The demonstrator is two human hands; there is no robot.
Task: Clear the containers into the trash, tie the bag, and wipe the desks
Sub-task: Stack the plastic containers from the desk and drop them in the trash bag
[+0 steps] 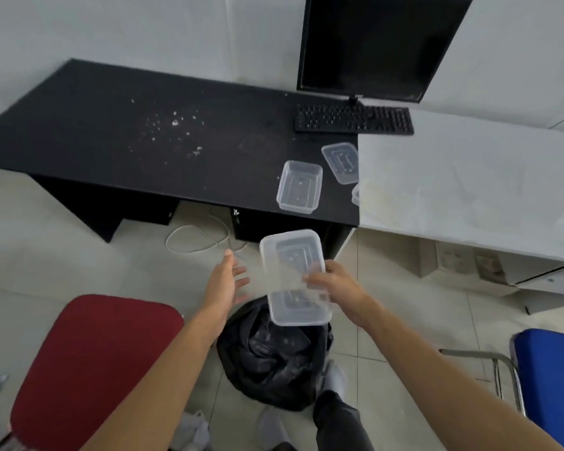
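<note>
Containers of clear, thin plastic, rectangular with rounded corners, are what matters here: one container [290,255] is held lengthwise at the lower centre of the frame, its lower end right over the open mouth of a crumpled, glossy black trash bag [267,369] that sits on the pale tiled floor [79,255]. The right hand [339,284] grips it by the right long edge, fingers curled over the rim. The left hand [223,281] is just beside the left edge without touching, palm turned inward and fingers spread and straight. On the matte black desk [95,102], near its front right corner, an open tub [299,187] stands with its hollow upward, close to the front edge; a second tub [341,162] lies just behind it at the seam with the white desk [469,190], and a sliver of a third [355,195] shows at that seam. White crumbs [176,125] are scattered over the middle of the black top. A black keyboard [354,119] and a dark monitor [381,43] stand at the upper right, straddling both desks. A red padded chair seat [92,369] fills the lower left and a blue chair [551,379] with a metal armrest the lower right, leaving a narrow strip of floor between them around the bag. A pale cable [192,239] loops on the tiles under the black desk.
</note>
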